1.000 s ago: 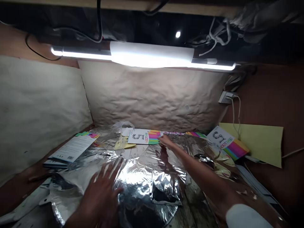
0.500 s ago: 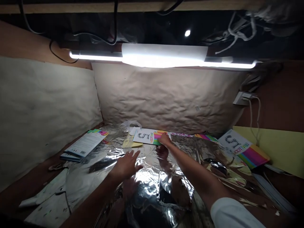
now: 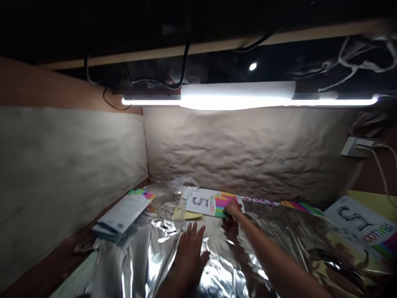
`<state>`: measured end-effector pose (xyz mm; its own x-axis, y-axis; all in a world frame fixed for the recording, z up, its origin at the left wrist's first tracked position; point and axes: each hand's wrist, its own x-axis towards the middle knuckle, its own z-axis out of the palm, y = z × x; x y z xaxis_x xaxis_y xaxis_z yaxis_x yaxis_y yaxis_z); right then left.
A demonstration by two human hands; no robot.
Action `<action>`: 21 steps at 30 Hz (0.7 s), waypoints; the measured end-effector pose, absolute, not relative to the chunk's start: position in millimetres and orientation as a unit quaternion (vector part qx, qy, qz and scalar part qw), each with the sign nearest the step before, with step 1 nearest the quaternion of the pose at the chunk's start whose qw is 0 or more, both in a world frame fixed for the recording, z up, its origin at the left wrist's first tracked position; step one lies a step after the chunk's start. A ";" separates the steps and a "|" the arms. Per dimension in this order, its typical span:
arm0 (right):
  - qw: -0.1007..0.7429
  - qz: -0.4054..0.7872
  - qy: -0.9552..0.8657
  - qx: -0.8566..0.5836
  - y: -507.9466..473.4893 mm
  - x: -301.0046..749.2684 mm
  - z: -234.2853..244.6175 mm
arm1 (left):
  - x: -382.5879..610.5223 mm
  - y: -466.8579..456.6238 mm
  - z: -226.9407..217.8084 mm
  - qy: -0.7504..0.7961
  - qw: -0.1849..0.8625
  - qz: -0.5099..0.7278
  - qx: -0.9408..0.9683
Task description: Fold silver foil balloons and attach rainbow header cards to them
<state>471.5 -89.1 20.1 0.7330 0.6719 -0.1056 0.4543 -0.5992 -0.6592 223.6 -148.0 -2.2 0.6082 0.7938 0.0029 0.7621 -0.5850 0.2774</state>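
Left hand point(image 3: 190, 258) had slid toward 12 o'clock, spread on silver foil point(image 3: 136, 256); right hand point(image 3: 233, 210) touched the "5" balloon card point(image 3: 200, 203), pinch unclear.

On my feed, the balloon packaging card point(image 3: 206, 203) shows white with a black-outlined 5 and bright rainbow stripes along one end. The foil balloon point(image 3: 198, 269) below it gleams crinkled silver. The crumpled paper backdrop point(image 3: 248, 157) behind reads mottled beige, and the sheet point(image 3: 375, 200) far right is plain yellow.
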 end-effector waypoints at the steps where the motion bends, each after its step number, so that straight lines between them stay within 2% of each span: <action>1: 0.312 0.174 -0.305 -0.883 -88.3 472.5 18.4 | 224.7 -146.2 -3.5 0.437 0.131 0.054 0.888; 13: 0.206 0.157 -0.311 -0.914 -73.9 477.2 10.1 | 229.8 -148.9 6.9 0.429 0.206 0.024 0.879; 21: 0.182 0.139 -0.341 -0.912 -72.2 477.0 4.2 | 227.0 -141.6 -5.9 0.409 0.266 0.048 0.871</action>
<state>477.0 -72.2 4.2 0.7288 0.6722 -0.1301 0.5706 -0.7013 -0.4272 227.0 -141.6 -5.9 0.6604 0.7388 -0.1345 0.6878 -0.5232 0.5032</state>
